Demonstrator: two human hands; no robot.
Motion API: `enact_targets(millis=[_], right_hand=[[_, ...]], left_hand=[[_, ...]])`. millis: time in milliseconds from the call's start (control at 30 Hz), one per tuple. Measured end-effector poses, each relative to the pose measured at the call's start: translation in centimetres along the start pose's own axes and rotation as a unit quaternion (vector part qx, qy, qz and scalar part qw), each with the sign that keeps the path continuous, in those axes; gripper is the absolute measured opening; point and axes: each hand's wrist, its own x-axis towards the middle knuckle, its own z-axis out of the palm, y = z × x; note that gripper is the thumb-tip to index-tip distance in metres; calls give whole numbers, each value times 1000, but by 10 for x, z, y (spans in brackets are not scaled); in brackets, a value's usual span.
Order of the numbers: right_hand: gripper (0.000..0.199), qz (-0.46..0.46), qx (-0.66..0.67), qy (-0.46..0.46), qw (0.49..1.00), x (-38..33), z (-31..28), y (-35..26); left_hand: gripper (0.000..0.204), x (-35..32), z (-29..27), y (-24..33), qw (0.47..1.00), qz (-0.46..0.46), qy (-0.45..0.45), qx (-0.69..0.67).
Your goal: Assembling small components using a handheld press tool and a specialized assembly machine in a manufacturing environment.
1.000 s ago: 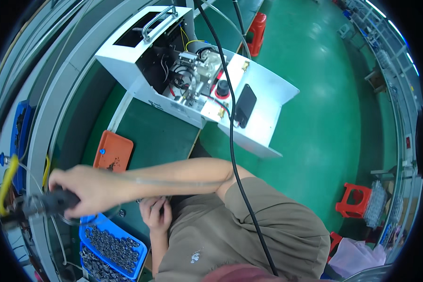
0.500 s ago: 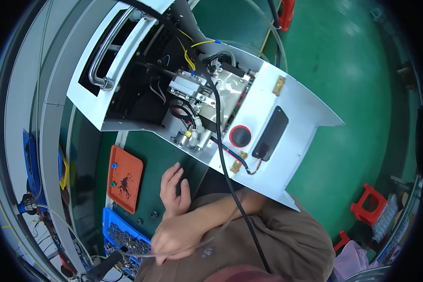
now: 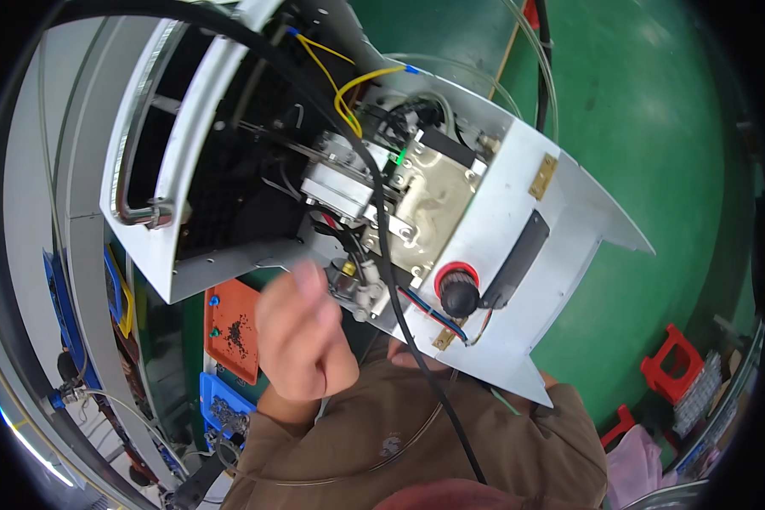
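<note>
My left hand (image 3: 302, 336) is raised in front of the near left edge of a white metal machine housing (image 3: 506, 161). Its fingers are curled in and slightly blurred; anything inside them is hidden. Close beyond the fingertips are small fittings (image 3: 348, 276) with black wires inside the housing. My right hand (image 3: 408, 353) shows only in part, low at the housing's near edge behind a black cable (image 3: 385, 246). Its fingers are hidden. The open housing holds a metal mechanism (image 3: 340, 189), a clear-covered plate (image 3: 433, 200) and yellow wires (image 3: 346, 93). A black knob (image 3: 461, 297) with a red ring sits on the panel.
An orange tray (image 3: 229, 297) with small black parts lies left of my left hand. Below it is a blue bin (image 3: 212, 391) of small metal parts. The black cable hangs across the view. Red stools (image 3: 673, 361) stand on the green floor (image 3: 629, 170) at right.
My left hand has risen toward the machine, its spread fingers now curled. My right hand has drawn back from the left side to the housing's near edge. The view has shifted closer.
</note>
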Motion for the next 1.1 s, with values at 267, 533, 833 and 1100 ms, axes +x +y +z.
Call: enact_targets(millis=[267,533,833,1100], right_hand=[[13,63,-39,-28,997,-12,13,-13],[13,54,-89,-120,987,20,56,27],[13,65,-118,-133,982,38,61,46],[13,72,-126,-131,981,41,61,49]], left_hand=[[63,68,19,3,990,-128,-54,2],[56,100,11,-4,984,-46,-172,30],[53,101,12,-5,980,-55,-189,34],[41,68,-1,-11,994,-13,-110,-8]])
